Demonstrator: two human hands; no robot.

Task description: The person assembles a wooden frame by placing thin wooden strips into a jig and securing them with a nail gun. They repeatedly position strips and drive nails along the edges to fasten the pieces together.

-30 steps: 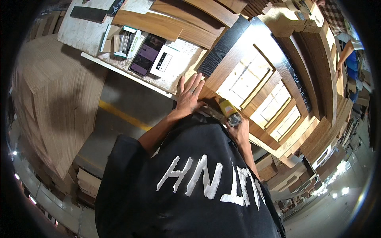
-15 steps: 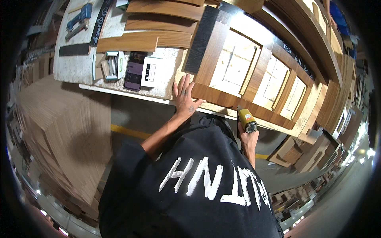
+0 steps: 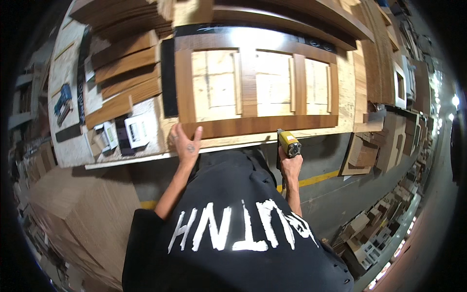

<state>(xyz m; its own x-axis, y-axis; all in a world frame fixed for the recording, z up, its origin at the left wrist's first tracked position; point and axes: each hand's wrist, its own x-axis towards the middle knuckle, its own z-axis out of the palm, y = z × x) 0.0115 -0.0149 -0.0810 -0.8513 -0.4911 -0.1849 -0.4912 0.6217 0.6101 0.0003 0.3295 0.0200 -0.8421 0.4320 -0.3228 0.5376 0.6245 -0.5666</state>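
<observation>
A brown wooden frame with three openings [image 3: 262, 123] lies flat on the pale worktable [image 3: 228, 142]. My left hand [image 3: 187, 148] rests at its near left corner, thumb and fingers spread apart, with nothing held. In my right hand [image 3: 291, 168] is a yellow and black nail gun [image 3: 290, 142], gripped by its handle. Its nose points at the table's near edge, just short of the frame's near rail; I cannot tell whether it touches. Along the frame's left side lies a black strip [image 3: 169, 80].
Brown wooden slats [image 3: 124, 90] lie left of the frame, beside a white box [image 3: 136, 130], a dark phone [image 3: 124, 140] and a small opened box [image 3: 109, 136]. Farther left is a blue nail gun [image 3: 63, 103]. A tall brown stack [image 3: 82, 194] stands below the table's left end.
The view has turned, so the frame now lies level across it. My left hand still spreads at the frame's near left corner; my right hand keeps the nail gun at the table edge.
</observation>
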